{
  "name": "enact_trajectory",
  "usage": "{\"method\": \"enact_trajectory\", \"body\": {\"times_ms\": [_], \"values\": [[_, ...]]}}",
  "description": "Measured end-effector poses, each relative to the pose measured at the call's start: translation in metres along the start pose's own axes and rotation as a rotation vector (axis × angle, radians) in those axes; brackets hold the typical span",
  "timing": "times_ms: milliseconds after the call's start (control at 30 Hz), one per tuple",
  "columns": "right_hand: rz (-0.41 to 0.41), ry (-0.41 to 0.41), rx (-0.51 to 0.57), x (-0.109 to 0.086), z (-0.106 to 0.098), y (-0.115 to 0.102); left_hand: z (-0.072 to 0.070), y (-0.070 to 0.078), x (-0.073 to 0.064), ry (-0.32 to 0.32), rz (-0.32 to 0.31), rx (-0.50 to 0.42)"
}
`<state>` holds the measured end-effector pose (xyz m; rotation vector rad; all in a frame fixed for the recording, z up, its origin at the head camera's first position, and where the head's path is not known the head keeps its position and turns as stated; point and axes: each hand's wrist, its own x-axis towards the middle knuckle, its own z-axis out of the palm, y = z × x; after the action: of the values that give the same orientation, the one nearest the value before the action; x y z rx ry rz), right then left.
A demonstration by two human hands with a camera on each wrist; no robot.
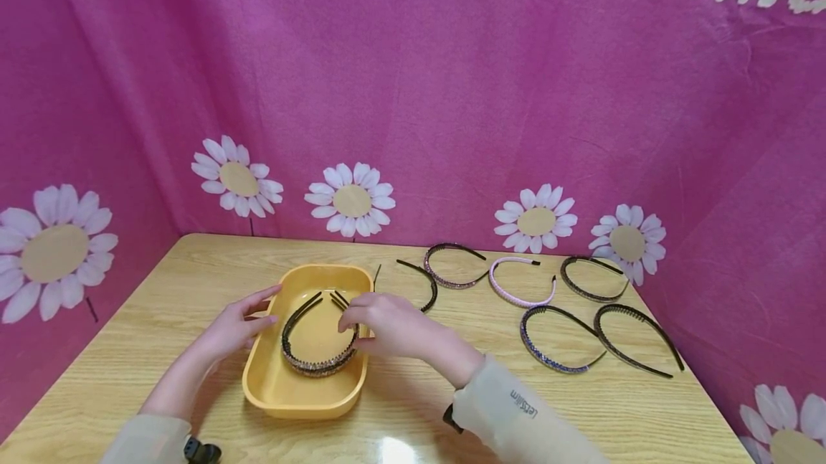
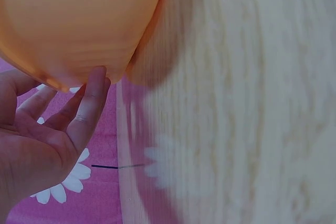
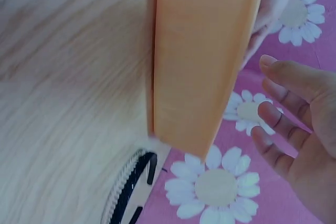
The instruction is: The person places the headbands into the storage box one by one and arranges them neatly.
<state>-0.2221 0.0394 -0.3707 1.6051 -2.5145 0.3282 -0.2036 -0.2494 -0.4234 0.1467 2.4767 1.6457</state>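
Observation:
A yellow plastic tray (image 1: 308, 401) sits on the wooden table and holds two or three dark headbands (image 1: 316, 365) nested together. My left hand (image 1: 257, 310) rests with straight fingers against the tray's left wall; in the left wrist view its fingertips (image 2: 97, 80) touch the tray (image 2: 68, 24). My right hand (image 1: 361, 317) hovers at the tray's right rim, just beside the headbands' ends. In the right wrist view the right hand (image 3: 294, 119) is loosely curled and holds nothing, next to the tray (image 3: 205, 61).
Several more headbands lie on the table to the right: a black one (image 1: 424, 285) also in the right wrist view (image 3: 128, 187), a dark sparkly one (image 1: 452, 268), a pink one (image 1: 519, 285), a blue one (image 1: 555, 341). Pink daisy cloth walls the table in.

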Motion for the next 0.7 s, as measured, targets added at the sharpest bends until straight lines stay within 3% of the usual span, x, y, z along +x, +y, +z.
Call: {"method": "enact_trajectory", "body": {"times_ms": [433,700], "values": [[-0.018,0.17,-0.041,-0.031,-0.007,0.047,0.001,0.0,0.0,0.005,-0.002,0.012],[0.049,0.172,-0.019,-0.045,0.002,0.076,0.001,0.001,-0.001,0.008,-0.002,0.018]]}}
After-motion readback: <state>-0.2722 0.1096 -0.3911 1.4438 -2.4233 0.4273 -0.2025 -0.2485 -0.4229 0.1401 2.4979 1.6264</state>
